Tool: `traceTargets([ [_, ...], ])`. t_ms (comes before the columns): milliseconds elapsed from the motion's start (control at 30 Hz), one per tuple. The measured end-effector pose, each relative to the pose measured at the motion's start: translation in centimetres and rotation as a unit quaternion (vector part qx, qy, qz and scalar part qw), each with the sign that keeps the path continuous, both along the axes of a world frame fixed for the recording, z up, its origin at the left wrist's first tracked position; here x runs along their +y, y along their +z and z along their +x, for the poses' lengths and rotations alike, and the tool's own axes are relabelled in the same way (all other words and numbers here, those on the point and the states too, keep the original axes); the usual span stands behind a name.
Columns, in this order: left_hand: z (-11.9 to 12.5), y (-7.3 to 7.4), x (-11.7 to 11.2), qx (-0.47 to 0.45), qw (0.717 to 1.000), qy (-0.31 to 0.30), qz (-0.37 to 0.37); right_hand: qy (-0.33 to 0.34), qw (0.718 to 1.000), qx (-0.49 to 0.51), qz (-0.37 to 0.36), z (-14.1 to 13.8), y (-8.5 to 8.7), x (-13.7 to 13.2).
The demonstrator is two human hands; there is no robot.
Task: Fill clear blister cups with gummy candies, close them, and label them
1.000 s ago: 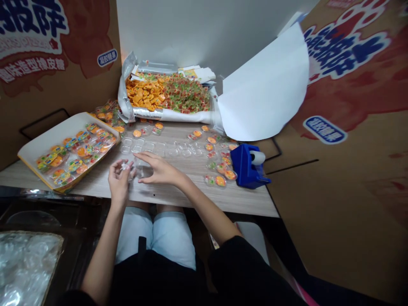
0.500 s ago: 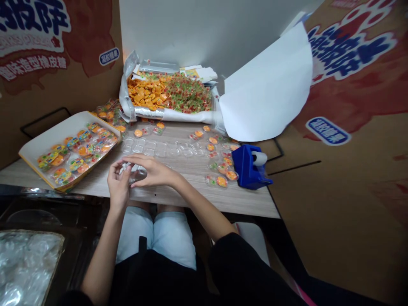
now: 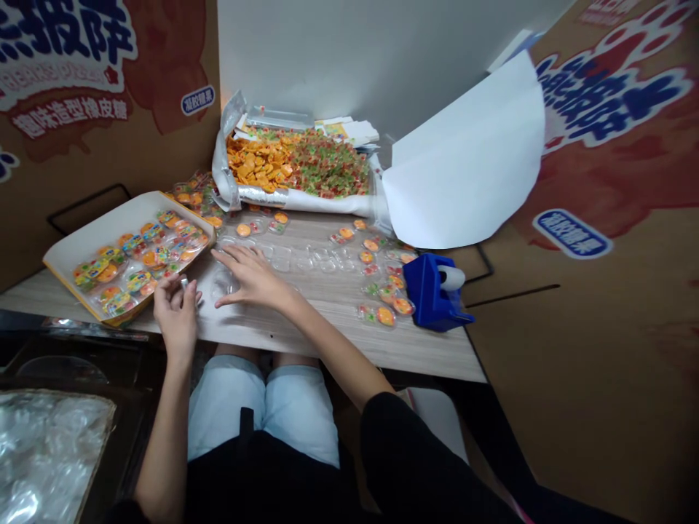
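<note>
The candy display box (image 3: 106, 229) stands just left of the left fingers, presumably for easy reach; the left hand (image 3: 178, 313) pinches a small whitish piece (image 3: 185, 282), seemingly at the fingertips for control. The right hand (image 3: 254, 280) spreads wide over a clear plastic container (image 3: 219, 284), contact unclear, with clear plastic trays (image 3: 281, 258) beyond its fingers; half a second ago, the hands were together.

A plain grey wall (image 3: 328, 65) rises at twelve o'clock. A tall printed cardboard panel (image 3: 81, 175) stands at ten o'clock, a second panel (image 3: 595, 356) at three, flanking a pale wood-grain table (image 3: 338, 291). At five o'clock, below, a whitish seat (image 3: 442, 422) shows in dimmer light.
</note>
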State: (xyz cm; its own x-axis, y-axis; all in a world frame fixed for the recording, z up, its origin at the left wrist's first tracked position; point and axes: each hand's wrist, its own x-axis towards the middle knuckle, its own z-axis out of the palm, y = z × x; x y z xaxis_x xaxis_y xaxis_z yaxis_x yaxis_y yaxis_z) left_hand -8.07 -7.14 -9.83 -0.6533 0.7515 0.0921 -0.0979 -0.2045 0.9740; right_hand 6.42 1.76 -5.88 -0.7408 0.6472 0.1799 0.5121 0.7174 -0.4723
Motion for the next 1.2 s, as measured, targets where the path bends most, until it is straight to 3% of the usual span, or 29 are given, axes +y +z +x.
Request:
traceTargets([
  [233,1.6,0.9,-0.5,-0.035,0.997,-0.065,0.014,0.114,0.989,0.087,-0.032,-0.3,0.6,-1.9],
  [700,2.6,1.8,-0.9,-0.107,0.984,-0.145,0.015,0.127,0.975,0.168,-0.071,2.0,0.8,-1.9],
  [833,2.7,1.9,-1.0,-0.106,0.982,-0.155,0.001,0.077,0.982,0.16,-0.056,4.9,1.2,-1.8],
  [967,3.1,1.7,-0.8,-0.123,0.983,-0.137,0.006,-0.061,0.997,0.033,-0.038,10.1,1.5,-1.7],
  [1067,3.5,1.4,-0.5,-0.131,0.98,-0.148,0.011,-0.164,0.981,-0.094,-0.041,13.5,1.1,-1.7],
  [1200,4.7,0.8,-0.3,-0.139,0.972,-0.187,-0.006,-0.212,0.965,-0.155,-0.027,15.1,0.3,-1.8],
])
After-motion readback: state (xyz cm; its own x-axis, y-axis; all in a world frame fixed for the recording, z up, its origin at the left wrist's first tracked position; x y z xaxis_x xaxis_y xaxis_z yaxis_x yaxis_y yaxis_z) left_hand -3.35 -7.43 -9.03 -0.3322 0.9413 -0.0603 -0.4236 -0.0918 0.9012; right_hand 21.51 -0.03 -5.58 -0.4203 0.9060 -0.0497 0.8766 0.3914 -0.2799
